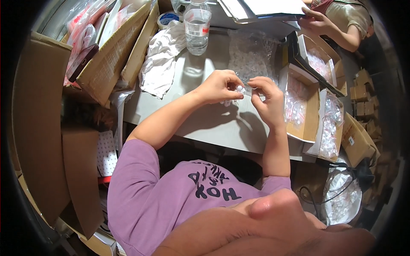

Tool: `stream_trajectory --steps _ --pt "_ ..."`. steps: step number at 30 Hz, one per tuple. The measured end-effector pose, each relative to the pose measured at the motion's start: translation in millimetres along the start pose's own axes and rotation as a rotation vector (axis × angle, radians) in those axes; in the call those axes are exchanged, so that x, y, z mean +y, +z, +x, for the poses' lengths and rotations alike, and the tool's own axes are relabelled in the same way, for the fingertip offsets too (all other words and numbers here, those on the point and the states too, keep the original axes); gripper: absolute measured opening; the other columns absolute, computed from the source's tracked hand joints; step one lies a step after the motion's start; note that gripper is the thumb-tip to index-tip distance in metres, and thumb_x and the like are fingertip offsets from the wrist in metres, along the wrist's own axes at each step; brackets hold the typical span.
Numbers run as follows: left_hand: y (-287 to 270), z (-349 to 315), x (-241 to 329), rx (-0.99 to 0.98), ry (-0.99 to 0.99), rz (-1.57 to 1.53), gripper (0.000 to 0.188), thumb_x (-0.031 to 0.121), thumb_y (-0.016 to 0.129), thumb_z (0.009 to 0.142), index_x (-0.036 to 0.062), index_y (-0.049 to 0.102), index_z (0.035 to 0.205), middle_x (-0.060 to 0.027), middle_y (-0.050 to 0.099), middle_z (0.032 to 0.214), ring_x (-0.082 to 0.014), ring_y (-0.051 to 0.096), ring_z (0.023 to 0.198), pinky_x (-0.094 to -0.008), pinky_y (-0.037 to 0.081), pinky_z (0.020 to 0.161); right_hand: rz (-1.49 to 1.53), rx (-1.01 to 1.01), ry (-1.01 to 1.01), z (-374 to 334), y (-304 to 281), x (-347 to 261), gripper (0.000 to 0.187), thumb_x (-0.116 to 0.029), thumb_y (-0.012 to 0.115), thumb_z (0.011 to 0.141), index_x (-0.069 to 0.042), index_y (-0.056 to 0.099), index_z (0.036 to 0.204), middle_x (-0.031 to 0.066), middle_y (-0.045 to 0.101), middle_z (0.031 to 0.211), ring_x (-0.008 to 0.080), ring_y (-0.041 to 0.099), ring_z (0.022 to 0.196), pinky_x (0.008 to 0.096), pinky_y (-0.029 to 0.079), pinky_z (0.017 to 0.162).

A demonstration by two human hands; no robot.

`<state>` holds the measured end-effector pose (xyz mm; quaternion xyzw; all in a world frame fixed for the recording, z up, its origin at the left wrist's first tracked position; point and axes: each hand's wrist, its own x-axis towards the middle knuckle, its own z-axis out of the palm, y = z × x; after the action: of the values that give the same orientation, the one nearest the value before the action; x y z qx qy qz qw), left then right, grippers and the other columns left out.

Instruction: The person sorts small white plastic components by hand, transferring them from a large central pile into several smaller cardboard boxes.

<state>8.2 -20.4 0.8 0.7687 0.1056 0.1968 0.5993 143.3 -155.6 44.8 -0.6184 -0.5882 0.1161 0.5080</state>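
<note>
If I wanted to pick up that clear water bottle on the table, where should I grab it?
I'd wrap a hand around the middle of the clear water bottle, coming from its right. It stands upright with a round body that suits an encircling grip; the white cloth crowds its left, while grey tabletop shows on its right.

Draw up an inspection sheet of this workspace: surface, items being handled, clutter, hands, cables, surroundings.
Surface: grey table, shadowed below the hands.
Handled items: small white pieces, too small to identify.
Clutter: upright water bottle, crumpled white cloth, clear bag, open box of bagged items.
Hands: left hand pinches the pieces; right hand beside it, fingers curled, grip unclear.
Cables: black cable looping at lower right.
Surroundings: another person's hand near papers; stacked cartons far right.
</note>
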Motion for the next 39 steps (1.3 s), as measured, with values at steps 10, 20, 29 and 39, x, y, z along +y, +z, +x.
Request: stream_trajectory --steps 10,20,29,39 --pt "-2 4 -11 -0.151 0.134 -0.124 0.027 0.004 0.069 0.076 0.0005 0.062 0.102 -0.0035 0.056 0.087 -0.0085 0.055 0.071 -0.0223 0.046 0.063 -0.157 -0.193 -0.012 -2 -1 2 0.018 0.0 0.067 0.071 -0.003 0.061 0.087 0.0147 0.053 0.112 0.0306 0.054 0.102 0.0362 0.047 0.084" --pt "-11 1 5 -0.13 -0.062 0.021 0.029 0.006 0.068 0.076 -0.0013 0.061 0.103 -0.0052 0.062 0.072 -0.0099 0.058 0.066 -0.024 0.046 0.059 0.026 -0.13 0.184 -4 1 9 0.01 -0.002 0.067 0.078 0.002 0.059 0.083 0.0099 0.06 0.077 0.0137 0.059 0.068 0.0246 0.048 0.063" --pt "-8 1 11 -0.05 0.037 -0.015 0.014 0.012 0.063 0.085 -0.0011 0.065 0.089 -0.0042 0.062 0.081 -0.0093 0.055 0.072 -0.0244 0.045 0.063 0.015 -0.12 0.184 -7 2 8 0.025 -0.003 0.069 0.074 -0.002 0.056 0.095 0.0128 0.065 0.078 0.0233 0.067 0.07 0.0302 0.051 0.062" --pt "-2 0 15 0.017 0.254 0.28 0.009 0.008 0.062 0.084 -0.0003 0.061 0.085 -0.0091 0.059 0.085 -0.0181 0.057 0.073 -0.0281 0.045 0.062 -0.168 -0.081 0.044 -9 7 13 0.011 -0.012 0.067 0.078 -0.003 0.062 0.083 0.0122 0.057 0.074 0.0259 0.059 0.067 0.0336 0.047 0.061"
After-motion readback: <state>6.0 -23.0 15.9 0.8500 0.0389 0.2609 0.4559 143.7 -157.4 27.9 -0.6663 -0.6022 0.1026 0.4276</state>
